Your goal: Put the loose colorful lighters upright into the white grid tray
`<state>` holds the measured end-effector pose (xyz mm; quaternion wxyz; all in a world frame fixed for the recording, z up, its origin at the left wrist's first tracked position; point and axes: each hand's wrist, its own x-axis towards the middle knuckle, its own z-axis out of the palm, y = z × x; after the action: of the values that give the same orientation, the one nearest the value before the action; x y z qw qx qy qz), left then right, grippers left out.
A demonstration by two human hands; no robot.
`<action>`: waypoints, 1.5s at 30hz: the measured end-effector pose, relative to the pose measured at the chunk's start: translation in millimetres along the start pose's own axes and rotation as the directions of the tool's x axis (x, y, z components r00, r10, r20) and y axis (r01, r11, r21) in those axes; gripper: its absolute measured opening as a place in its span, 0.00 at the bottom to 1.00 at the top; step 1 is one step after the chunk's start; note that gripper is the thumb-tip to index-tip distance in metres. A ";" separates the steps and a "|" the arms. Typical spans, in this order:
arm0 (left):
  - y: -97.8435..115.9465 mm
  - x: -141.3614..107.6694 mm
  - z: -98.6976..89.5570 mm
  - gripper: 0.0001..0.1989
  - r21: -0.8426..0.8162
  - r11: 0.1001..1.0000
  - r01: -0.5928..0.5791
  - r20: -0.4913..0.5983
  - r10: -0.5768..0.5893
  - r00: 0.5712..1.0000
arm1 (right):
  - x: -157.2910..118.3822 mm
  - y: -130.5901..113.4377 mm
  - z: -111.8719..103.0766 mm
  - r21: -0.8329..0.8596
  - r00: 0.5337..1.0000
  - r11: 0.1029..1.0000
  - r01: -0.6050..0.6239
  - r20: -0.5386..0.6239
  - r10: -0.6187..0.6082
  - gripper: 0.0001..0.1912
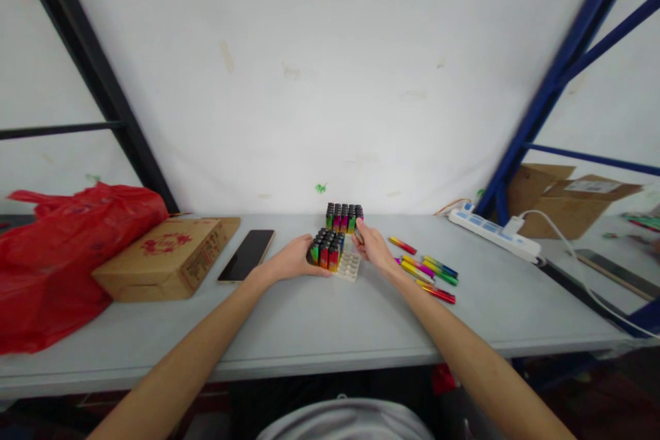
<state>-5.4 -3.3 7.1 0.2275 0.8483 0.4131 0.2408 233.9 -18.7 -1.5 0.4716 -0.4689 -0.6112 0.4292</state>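
My left hand grips the left side of a pale lighter tray, thumb at the front. Upright lighters in shiny rainbow colours with black tops fill its left part; round empty sockets show on the right. Just above those sockets, my right hand is closed in a pinch on what looks like a lighter, mostly hidden by the fingers. Behind stands a second block of upright lighters. Several loose lighters lie flat to the right of my right hand.
A brown cardboard box and a red plastic bag are at left, with a dark phone beside them. A white power strip lies at right, near a blue metal frame and an open carton.
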 end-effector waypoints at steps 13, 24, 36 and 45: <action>0.7 -1.4 0.2 0.38 0.077 0.997 -0.019 0.008 0.019 1.000 | 0.6 -1.6 -21.9 -0.344 0.939 0.876 0.339 0.058 -0.340 0.15; -0.9 -0.9 1.0 0.38 0.094 0.994 -0.057 0.013 0.056 0.998 | 3.7 10.9 -22.9 -0.417 0.928 0.830 0.370 0.200 -0.314 0.11; -1.9 -1.3 1.2 0.38 0.075 0.997 -0.032 -0.005 0.033 0.999 | 2.6 7.8 -30.0 -0.538 0.923 0.754 0.377 0.286 -0.258 0.08; 2.2 -2.2 -1.6 0.39 0.039 0.999 -0.003 0.036 0.002 0.999 | 2.8 -0.5 -30.8 -0.617 0.906 0.671 0.412 0.355 -0.230 0.06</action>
<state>-6.2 -6.0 9.1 0.2181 0.8572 0.4125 0.2176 263.6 -13.6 5.3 0.2559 -0.4350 -0.8518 0.1402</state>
